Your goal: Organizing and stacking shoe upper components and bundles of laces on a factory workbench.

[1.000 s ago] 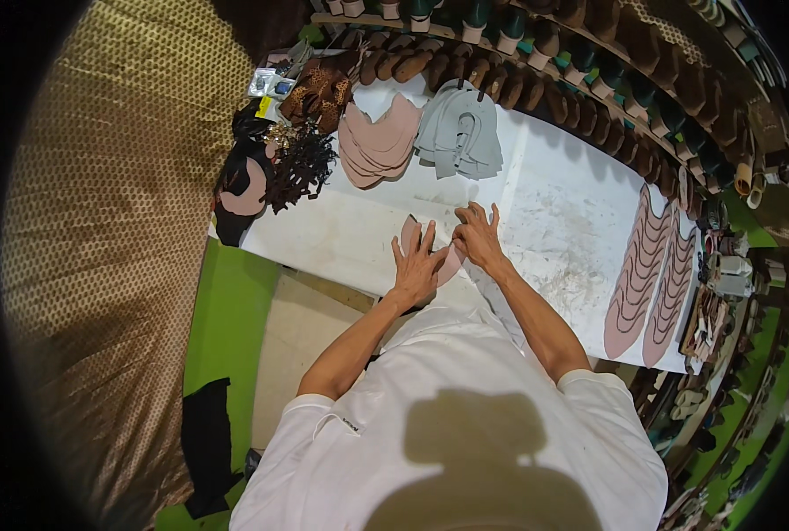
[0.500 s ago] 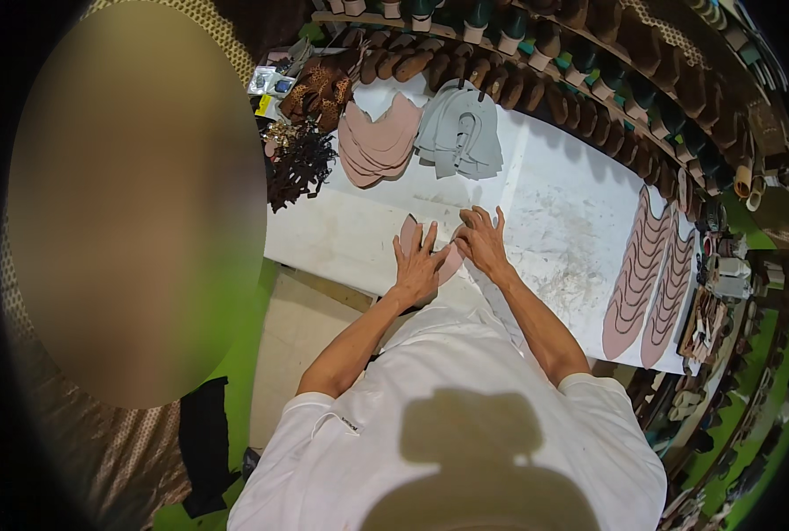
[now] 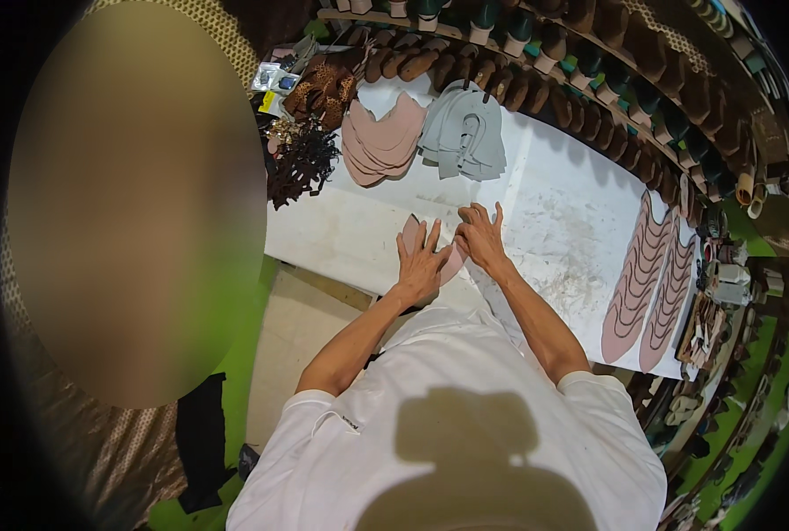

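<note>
A curved pink shoe-upper piece [image 3: 452, 265] lies at the near edge of the white-covered table, partly hidden under my hands. My left hand [image 3: 420, 265] rests on it with fingers spread and pressing down. Just to the right, the fingers of my right hand [image 3: 480, 239] are bent together in a pinch at the piece's upper edge; the fingertips are partly hidden. Beyond my hands sit a fanned stack of pink upper pieces [image 3: 379, 142] and a pile of grey cut pieces [image 3: 465, 133]. Two long overlapping rows of pink pieces with dark edges [image 3: 635, 283] lie on the right.
The white table covering [image 3: 554, 212] has dark smudges. A tangle of dark brown strips [image 3: 304, 166] and leopard-patterned pieces [image 3: 321, 96] lie at the back left. Racks of brown shoe lasts [image 3: 580, 113] line the far side. More shelves with shoes stand on the right.
My right hand shifts slightly along the edge of the pink piece. My left hand stays nearly in place, its fingers a little straighter. The whole view moves slightly.
</note>
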`<action>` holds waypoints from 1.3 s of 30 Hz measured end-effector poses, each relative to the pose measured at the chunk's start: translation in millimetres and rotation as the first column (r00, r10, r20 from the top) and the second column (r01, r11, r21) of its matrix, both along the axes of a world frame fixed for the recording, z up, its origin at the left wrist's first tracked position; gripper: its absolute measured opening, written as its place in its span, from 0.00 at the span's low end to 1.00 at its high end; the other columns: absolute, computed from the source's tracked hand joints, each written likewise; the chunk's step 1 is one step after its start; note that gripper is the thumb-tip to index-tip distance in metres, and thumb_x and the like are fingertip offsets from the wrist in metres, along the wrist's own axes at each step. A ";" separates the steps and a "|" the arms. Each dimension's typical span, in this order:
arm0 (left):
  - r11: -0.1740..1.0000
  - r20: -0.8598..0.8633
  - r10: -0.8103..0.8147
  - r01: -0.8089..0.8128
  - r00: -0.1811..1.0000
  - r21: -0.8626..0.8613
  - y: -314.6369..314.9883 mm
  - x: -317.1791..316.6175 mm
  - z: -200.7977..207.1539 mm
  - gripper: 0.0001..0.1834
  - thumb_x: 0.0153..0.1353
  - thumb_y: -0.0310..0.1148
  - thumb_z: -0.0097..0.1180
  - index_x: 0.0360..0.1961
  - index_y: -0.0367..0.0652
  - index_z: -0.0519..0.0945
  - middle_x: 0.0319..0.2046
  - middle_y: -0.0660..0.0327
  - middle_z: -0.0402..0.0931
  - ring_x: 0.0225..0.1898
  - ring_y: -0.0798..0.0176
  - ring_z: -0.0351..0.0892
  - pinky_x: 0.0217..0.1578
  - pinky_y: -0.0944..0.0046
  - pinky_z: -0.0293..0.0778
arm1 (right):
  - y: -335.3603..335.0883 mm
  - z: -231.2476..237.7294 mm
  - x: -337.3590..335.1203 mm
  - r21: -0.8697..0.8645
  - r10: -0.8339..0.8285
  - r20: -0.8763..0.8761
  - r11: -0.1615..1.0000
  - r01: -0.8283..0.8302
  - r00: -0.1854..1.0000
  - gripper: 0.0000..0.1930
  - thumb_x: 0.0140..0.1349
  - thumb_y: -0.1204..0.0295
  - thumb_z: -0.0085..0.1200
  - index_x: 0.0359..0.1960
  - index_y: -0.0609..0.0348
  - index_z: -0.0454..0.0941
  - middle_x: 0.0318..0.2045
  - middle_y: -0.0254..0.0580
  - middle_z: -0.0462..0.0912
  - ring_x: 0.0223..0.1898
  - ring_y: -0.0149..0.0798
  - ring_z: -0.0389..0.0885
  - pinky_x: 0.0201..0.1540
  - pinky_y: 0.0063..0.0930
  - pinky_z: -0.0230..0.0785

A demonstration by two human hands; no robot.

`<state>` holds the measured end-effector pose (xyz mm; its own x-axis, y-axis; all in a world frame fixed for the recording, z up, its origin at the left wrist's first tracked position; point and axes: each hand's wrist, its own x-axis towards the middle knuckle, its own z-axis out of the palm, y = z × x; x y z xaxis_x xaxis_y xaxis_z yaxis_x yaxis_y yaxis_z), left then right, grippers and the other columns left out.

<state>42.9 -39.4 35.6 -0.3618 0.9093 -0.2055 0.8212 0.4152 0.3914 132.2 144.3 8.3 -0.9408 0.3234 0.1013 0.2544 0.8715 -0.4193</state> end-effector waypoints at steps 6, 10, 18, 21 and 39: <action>1.000 -0.026 -0.011 0.010 1.000 -0.022 2.6 -1.3 3.4 0.33 0.58 0.29 0.60 0.68 0.61 0.76 0.83 0.53 0.36 0.81 0.37 0.36 0.67 0.13 0.33 | -0.1 7.3 0.4 -0.057 -0.015 0.015 0.998 0.016 1.000 0.04 0.57 0.68 0.64 0.29 0.51 0.88 0.58 0.37 0.78 0.69 0.46 0.67 0.75 0.76 0.35; 0.999 -0.024 -0.013 0.012 1.000 -0.035 3.5 -2.2 1.5 0.35 0.57 0.30 0.62 0.68 0.62 0.76 0.83 0.53 0.36 0.82 0.37 0.35 0.67 0.13 0.33 | 0.8 14.6 7.9 -0.070 -0.042 0.021 0.997 0.043 0.999 0.04 0.59 0.67 0.64 0.32 0.50 0.89 0.58 0.37 0.78 0.68 0.45 0.68 0.75 0.74 0.36; 1.000 -0.016 -0.002 0.002 1.000 0.009 4.8 -2.9 0.9 0.36 0.55 0.29 0.62 0.68 0.62 0.76 0.83 0.52 0.38 0.81 0.37 0.37 0.67 0.14 0.34 | 1.9 13.0 12.2 -0.117 -0.103 -0.030 0.988 0.099 0.994 0.05 0.61 0.66 0.64 0.35 0.50 0.89 0.57 0.38 0.79 0.67 0.44 0.69 0.74 0.73 0.37; 1.000 -0.018 -0.008 0.007 1.000 -0.013 4.0 -2.3 0.6 0.37 0.54 0.29 0.62 0.69 0.62 0.76 0.83 0.52 0.38 0.81 0.37 0.37 0.67 0.14 0.35 | 3.1 10.5 8.0 -0.111 -0.100 -0.053 0.989 0.094 0.994 0.06 0.61 0.67 0.64 0.35 0.52 0.88 0.57 0.38 0.79 0.67 0.44 0.70 0.74 0.74 0.37; 0.998 -0.045 -0.005 0.002 0.999 -0.056 13.9 -7.1 -11.1 0.46 0.48 0.30 0.64 0.73 0.66 0.71 0.83 0.54 0.35 0.82 0.37 0.35 0.65 0.11 0.33 | 7.8 12.3 8.3 -0.112 -0.120 -0.002 0.987 0.119 0.993 0.06 0.61 0.66 0.63 0.33 0.52 0.89 0.56 0.38 0.79 0.66 0.42 0.71 0.74 0.73 0.36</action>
<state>35.8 -25.5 24.5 -0.3687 0.8982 -0.2394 0.8389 0.4325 0.3305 140.5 152.1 20.6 -0.8941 0.4430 0.0661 0.3499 0.7829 -0.5145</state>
